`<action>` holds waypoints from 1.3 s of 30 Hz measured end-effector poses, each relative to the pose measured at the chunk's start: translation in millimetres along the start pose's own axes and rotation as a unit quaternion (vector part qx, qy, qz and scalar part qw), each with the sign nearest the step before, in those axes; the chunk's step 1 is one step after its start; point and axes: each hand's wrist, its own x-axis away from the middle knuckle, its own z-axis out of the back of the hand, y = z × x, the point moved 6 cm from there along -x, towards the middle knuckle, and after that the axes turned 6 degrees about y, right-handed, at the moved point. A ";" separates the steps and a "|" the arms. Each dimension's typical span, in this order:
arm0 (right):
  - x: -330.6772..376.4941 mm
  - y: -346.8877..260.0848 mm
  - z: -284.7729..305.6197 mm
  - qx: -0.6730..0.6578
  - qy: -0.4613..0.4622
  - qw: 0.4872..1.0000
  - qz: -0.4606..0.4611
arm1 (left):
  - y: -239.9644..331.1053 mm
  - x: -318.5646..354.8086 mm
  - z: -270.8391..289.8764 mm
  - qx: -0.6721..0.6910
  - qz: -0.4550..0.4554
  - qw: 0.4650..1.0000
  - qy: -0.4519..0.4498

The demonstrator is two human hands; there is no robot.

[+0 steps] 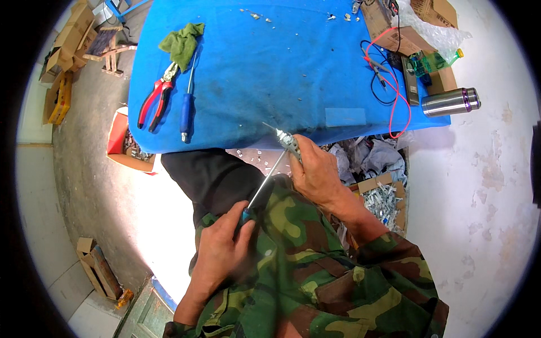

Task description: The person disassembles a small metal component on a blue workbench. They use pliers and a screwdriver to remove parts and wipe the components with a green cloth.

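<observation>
1 open box (375, 183) w/ silvery pcs (381, 207); L hand (220, 239) grips screwdriver (267, 179)

Wide fisheye head view, downward over blue table (253, 67)

A camouflage jacket (293, 287) fills six o'clock on my feed, green, brown and black, with a pale button (267, 253); its sleeves (403, 256) stop short of the bare hands (318, 176), and I see black trousers (217, 177) at nine o'clock.
</observation>
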 end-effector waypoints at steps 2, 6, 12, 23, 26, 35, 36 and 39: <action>0.0 0.4 -0.1 0.015 0.007 1.000 -0.003 | 2.3 1.7 -2.4 -0.063 -0.013 0.998 0.012; 1.2 5.3 -1.1 -0.057 0.048 0.997 -0.028 | 3.4 -0.4 -4.6 -0.066 -0.008 0.998 -0.001; 2.7 11.3 1.3 -0.193 -0.009 0.968 -0.163 | 0.4 -4.1 -1.2 0.014 -0.020 1.000 0.020; 6.1 -13.3 4.0 -0.199 0.000 0.978 -0.057 | -27.9 -15.4 8.0 0.136 0.126 0.980 0.067; 5.4 -33.8 4.5 -0.188 -0.012 0.982 0.021 | -22.7 -34.2 4.1 0.223 0.166 0.955 0.105; 17.6 -56.6 -6.9 -0.189 -0.072 0.978 0.052 | -10.7 -71.0 -3.4 0.367 0.170 0.909 0.099; 18.2 -56.6 -6.6 -0.184 -0.073 0.978 0.059 | -12.6 -69.3 -3.3 0.360 0.171 0.912 0.098; 20.7 -58.5 -8.8 -0.172 -0.076 0.980 0.072 | -15.4 -65.6 -3.4 0.355 0.177 0.913 0.093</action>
